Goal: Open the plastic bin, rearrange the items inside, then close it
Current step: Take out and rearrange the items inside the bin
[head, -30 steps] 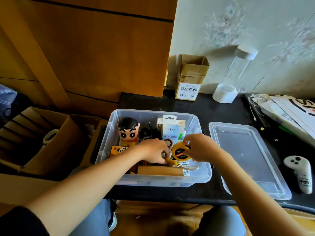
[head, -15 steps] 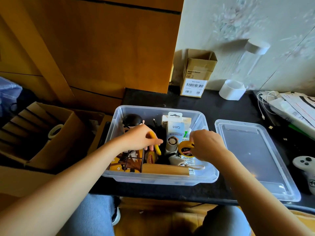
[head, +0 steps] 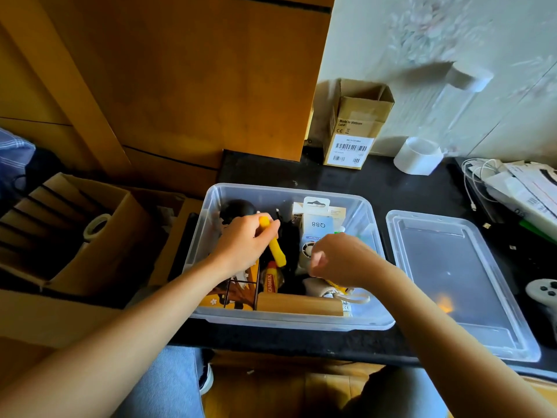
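Note:
The clear plastic bin (head: 286,322) stands open on the black table, its lid (head: 452,282) lying flat to the right. My left hand (head: 244,245) grips a yellow stick-shaped item (head: 275,251) above the bin's left middle, in front of a black-haired figure (head: 238,208). My right hand (head: 340,260) is curled low in the right half over a yellow tape measure (head: 333,284), of which only a sliver shows. Also inside are a Carmex tube (head: 270,282), a wooden cylinder (head: 298,303), a white box marked 880 (head: 318,227) and an orange box (head: 229,294).
A small cardboard carton (head: 355,125) and a white round holder (head: 419,156) stand by the wall. Papers and cables (head: 527,188) and a white game controller (head: 545,292) lie at the right. An open cardboard box (head: 90,251) with a tape roll (head: 96,226) sits left.
My left hand picked the yellow stick out of the bin's front and raised it toward the figure. My right hand sank lower, now covering the tape measure.

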The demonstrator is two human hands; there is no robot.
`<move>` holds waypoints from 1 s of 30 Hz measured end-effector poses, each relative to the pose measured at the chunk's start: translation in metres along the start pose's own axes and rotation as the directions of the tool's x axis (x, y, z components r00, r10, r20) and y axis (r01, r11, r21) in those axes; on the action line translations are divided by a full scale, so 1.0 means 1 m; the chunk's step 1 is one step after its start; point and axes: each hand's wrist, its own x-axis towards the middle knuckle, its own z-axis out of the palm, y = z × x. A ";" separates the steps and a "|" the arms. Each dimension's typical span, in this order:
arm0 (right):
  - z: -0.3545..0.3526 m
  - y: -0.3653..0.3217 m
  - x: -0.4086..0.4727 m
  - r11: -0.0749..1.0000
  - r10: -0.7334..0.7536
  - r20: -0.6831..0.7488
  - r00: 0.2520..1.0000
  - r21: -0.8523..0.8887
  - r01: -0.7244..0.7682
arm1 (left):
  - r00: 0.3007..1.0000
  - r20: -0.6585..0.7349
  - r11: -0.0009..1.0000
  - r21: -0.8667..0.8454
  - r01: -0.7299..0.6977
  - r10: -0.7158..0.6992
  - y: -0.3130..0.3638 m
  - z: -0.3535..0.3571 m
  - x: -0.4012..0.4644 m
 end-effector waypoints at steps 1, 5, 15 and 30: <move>-0.001 -0.005 0.003 0.997 -0.072 0.050 0.996 -0.001 0.072 | 0.999 -0.023 1.000 -0.013 -0.028 0.027 0.002 -0.001 0.000; 0.004 -0.026 0.018 0.966 -0.256 0.165 0.952 0.080 0.246 | 0.986 -0.091 0.989 0.057 -0.133 0.138 0.007 -0.006 0.001; 0.025 -0.064 0.056 0.884 -0.188 0.276 0.943 -0.370 0.284 | 0.936 -0.242 0.957 0.205 -0.207 0.254 -0.005 -0.011 0.003; -0.018 -0.013 0.016 0.950 -0.132 0.109 0.985 -0.269 0.157 | 0.971 -0.172 0.985 -0.014 -0.171 0.166 0.000 -0.015 0.004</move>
